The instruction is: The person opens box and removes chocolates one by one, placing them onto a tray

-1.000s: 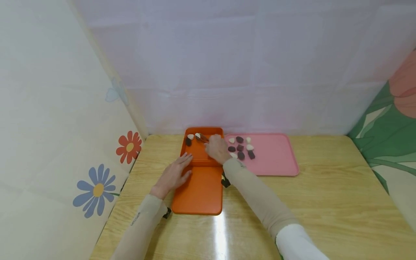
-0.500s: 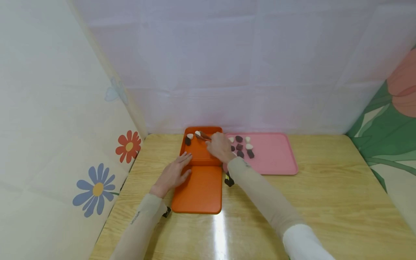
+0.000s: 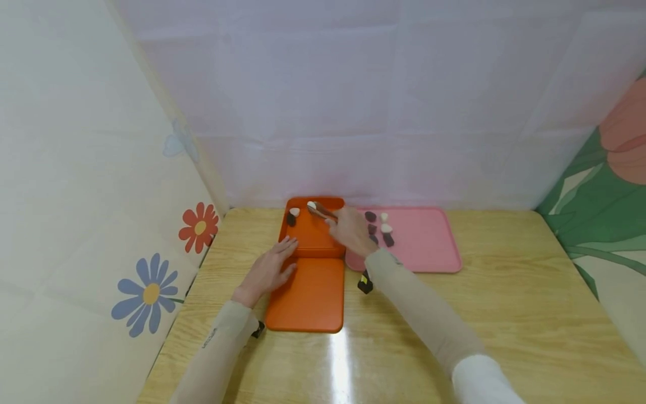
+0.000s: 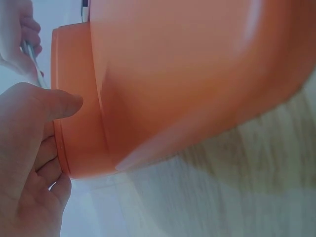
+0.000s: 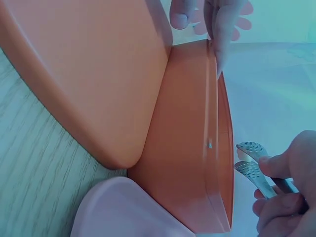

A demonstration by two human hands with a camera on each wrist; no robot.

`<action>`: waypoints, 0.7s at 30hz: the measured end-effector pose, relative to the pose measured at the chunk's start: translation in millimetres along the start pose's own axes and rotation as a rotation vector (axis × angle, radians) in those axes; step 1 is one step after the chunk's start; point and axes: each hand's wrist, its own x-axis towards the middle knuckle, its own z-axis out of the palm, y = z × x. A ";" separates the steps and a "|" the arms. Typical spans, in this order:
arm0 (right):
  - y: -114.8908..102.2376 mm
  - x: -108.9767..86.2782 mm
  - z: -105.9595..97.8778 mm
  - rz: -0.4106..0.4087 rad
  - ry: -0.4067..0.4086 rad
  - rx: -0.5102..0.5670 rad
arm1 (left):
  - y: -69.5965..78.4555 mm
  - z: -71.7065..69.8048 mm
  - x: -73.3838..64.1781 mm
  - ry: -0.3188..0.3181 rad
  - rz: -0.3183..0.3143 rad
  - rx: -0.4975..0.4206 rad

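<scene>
My right hand (image 3: 351,229) holds metal tongs (image 3: 321,211) over the orange box (image 3: 315,238). In the right wrist view their perforated tips stand around a small white, chocolate-like piece (image 5: 243,155), above the box's rim. Inside the box, a white piece (image 3: 295,212) and a dark brown piece (image 3: 291,219) lie at the back left. My left hand (image 3: 266,273) rests at the box's front left corner, fingers extended along the rim. The right wrist view shows its thumb apart from the wall. The box's lid (image 3: 305,294) lies opened flat toward me.
A pink tray (image 3: 429,241) stands right of the box. It bears several dark and white pieces (image 3: 386,228), some hidden behind my right hand. Cloth-covered walls (image 3: 323,112) rise behind and at the sides of the wooden table (image 3: 504,314).
My right hand has moved to the right, and the tongs have shifted slightly right and up in the head view, the white piece moving with their tips. My left hand has stayed put.
</scene>
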 end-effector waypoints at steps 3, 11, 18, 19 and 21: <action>2.4 -4.1 -3.3 0.019 -0.009 0.033 | 0.2 0.0 -0.5 0.003 0.001 -0.001; 8.1 -15.2 -18.5 0.028 0.003 0.140 | 0.9 -0.2 -0.6 0.012 0.006 -0.011; 16.5 -29.3 -35.8 0.022 0.027 0.128 | 0.6 -0.2 -0.6 0.006 -0.005 -0.013; 18.1 -31.5 -37.8 0.029 0.025 0.141 | 0.5 -0.3 -0.6 0.006 -0.005 -0.016; 21.4 -35.4 -41.7 0.040 0.027 0.160 | 0.2 -0.1 -0.6 0.004 -0.004 -0.017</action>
